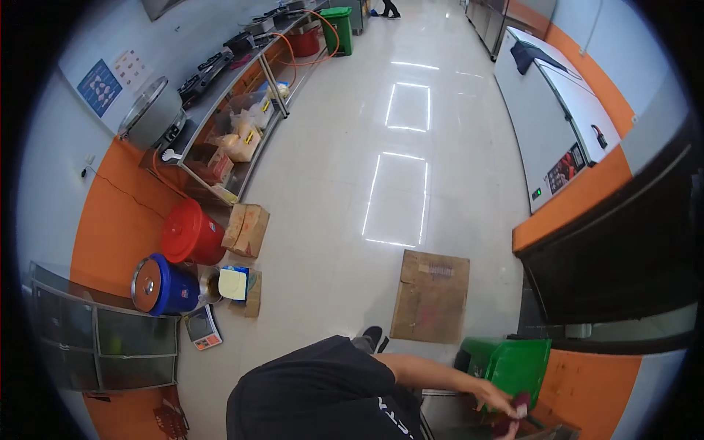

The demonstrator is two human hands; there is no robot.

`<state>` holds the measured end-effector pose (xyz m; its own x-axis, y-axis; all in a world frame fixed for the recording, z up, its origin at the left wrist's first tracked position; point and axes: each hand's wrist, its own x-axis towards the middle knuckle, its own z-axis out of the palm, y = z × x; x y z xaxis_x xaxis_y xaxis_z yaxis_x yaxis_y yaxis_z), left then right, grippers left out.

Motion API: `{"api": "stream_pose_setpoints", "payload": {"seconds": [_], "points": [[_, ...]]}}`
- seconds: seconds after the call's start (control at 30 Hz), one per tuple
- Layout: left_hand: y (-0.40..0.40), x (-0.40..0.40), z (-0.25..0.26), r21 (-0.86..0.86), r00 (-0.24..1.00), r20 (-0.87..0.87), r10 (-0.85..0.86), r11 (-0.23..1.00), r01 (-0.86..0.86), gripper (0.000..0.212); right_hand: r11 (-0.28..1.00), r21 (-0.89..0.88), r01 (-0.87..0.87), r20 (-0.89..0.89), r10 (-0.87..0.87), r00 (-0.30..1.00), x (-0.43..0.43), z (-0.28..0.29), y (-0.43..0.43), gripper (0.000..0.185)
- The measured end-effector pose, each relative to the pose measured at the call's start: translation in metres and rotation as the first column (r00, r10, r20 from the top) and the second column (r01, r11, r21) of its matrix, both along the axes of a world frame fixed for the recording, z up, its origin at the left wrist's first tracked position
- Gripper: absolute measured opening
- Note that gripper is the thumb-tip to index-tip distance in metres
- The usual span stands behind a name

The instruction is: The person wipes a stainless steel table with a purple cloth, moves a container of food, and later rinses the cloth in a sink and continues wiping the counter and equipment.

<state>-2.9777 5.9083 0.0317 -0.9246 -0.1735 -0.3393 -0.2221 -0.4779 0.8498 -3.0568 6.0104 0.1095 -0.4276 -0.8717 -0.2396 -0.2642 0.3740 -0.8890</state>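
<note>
A dark red cloth [522, 400] with a small white patch is bunched between my hands at the lower right. My left hand [492, 397], at the end of the bare outstretched arm, has its fingers on the cloth's upper part. Below it, my right hand [510, 430] pinches the lower part; the picture's bottom edge cuts it off. Both hands are in front of a green plastic bin [514, 363], over what looks like a metal surface or basin. My black-shirted torso fills the bottom middle.
A flattened cardboard sheet [432, 297] lies on the tiled floor. Left are a red lidded bucket [190, 231], a blue one [170, 286], cardboard boxes, a scale [202, 328] and a steel shelf. A white chest freezer [550, 121] stands right; a person's legs [390, 8] show far off.
</note>
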Motion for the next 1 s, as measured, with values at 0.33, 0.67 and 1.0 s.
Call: {"api": "stream_pose_setpoints", "payload": {"seconds": [0.33,0.67,1.0], "points": [[-0.300,0.239,-0.109,0.069,0.848,-0.091,0.522,0.853,-0.518,0.043,0.942,0.007,-0.336,-0.170,0.332,0.928,0.138,-0.082,-0.280,0.027],[-0.580,0.543,-0.055,-0.103,0.433,-0.007,0.901,0.430,-0.897,0.047,0.860,-0.236,-0.452,0.374,0.510,0.775,0.384,-0.070,-0.730,0.029],[-0.782,0.801,-0.040,0.430,-0.428,-0.051,0.902,-0.367,-0.825,0.039,0.338,-0.188,-0.922,-0.132,0.922,0.365,0.659,-0.123,-1.070,0.016]]}}
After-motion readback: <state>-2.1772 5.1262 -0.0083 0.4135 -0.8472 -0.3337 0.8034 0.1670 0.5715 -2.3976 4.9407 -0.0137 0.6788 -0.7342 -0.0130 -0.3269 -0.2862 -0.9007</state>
